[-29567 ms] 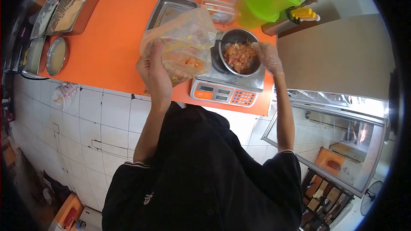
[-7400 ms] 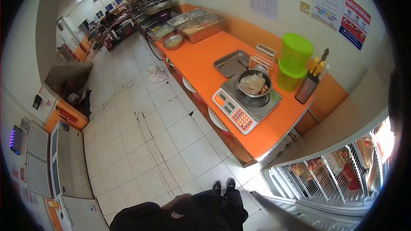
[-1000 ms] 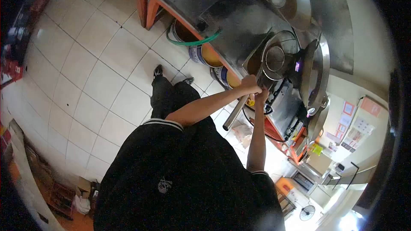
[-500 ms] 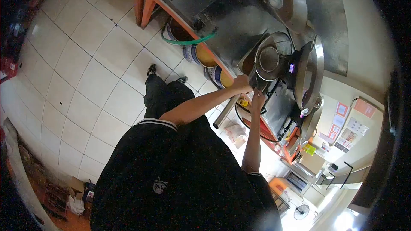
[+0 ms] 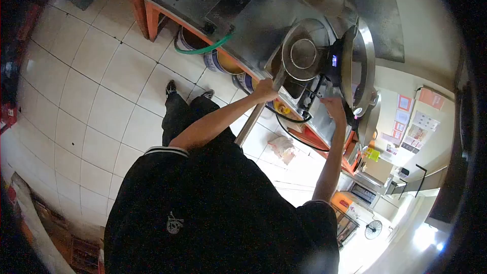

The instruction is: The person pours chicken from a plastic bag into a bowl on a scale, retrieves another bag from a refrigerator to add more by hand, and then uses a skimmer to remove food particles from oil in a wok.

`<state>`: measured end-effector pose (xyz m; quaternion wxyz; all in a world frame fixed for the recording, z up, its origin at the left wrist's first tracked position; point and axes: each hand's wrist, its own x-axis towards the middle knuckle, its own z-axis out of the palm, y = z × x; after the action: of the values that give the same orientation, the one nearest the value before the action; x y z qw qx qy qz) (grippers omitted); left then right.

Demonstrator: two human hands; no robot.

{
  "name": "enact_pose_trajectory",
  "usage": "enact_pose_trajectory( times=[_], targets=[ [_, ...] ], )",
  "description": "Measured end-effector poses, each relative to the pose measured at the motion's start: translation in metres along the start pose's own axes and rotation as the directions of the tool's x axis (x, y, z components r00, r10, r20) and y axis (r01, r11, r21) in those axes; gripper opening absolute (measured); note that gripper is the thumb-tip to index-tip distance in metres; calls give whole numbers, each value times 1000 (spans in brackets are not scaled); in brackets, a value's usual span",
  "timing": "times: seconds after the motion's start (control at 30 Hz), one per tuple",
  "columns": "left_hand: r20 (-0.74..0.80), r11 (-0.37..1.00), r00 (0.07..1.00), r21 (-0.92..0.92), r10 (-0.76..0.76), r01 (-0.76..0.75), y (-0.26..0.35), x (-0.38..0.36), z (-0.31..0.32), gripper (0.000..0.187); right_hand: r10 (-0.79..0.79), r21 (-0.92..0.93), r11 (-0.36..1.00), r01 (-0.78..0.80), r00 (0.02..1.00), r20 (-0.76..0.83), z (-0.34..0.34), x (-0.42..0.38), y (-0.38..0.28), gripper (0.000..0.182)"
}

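My left hand [image 5: 266,92] is wrapped round the long metal handle [image 5: 250,124] of a round wire strainer [image 5: 303,53]. The strainer sits over the stove counter, its handle slanting down toward my body. Farther right, my right hand [image 5: 333,107] is closed in a pinch over the counter, near a thin dark rod; what it grips is too small to make out. A large wok [image 5: 361,71] stands tilted on edge beyond the strainer.
Tins [image 5: 225,62] of yellowish contents stand under the steel counter [image 5: 248,35]. A green hose [image 5: 205,49] curves over its front edge. A black hose [image 5: 299,138] loops below. A plastic bag [image 5: 282,149] lies on the tiled floor.
My right hand has moved right, away from my left hand and the strainer handle. The left hand still grips the handle, which has shifted left in view as the camera turned.
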<state>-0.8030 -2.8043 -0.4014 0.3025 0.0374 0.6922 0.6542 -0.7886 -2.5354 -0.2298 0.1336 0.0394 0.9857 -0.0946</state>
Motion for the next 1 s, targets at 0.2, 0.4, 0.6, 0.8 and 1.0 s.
enact_pose_trajectory(
  times=[0.2,0.4,0.6,0.8,1.0],
  targets=[
    [8,986,1000,166,18,-20,11,-10,-7,51,346,-221,927,-304,921,181,-54,-10,-42,24],
    [-69,978,997,207,40,-25,10,-12,-13,52,-548,-201,824,530,836,-42,-8,-34,55,22],
    [-90,997,995,65,-37,43,7,-4,1,50,229,353,923,-152,954,-190,117,-40,-16,27],
    [-80,977,996,212,41,-24,16,-15,-13,37,384,240,915,-324,880,-279,134,-25,-43,36],
    [-13,989,1000,147,22,-20,12,-14,-23,43,363,200,925,-322,906,-217,43,-38,-32,31]
  ],
)
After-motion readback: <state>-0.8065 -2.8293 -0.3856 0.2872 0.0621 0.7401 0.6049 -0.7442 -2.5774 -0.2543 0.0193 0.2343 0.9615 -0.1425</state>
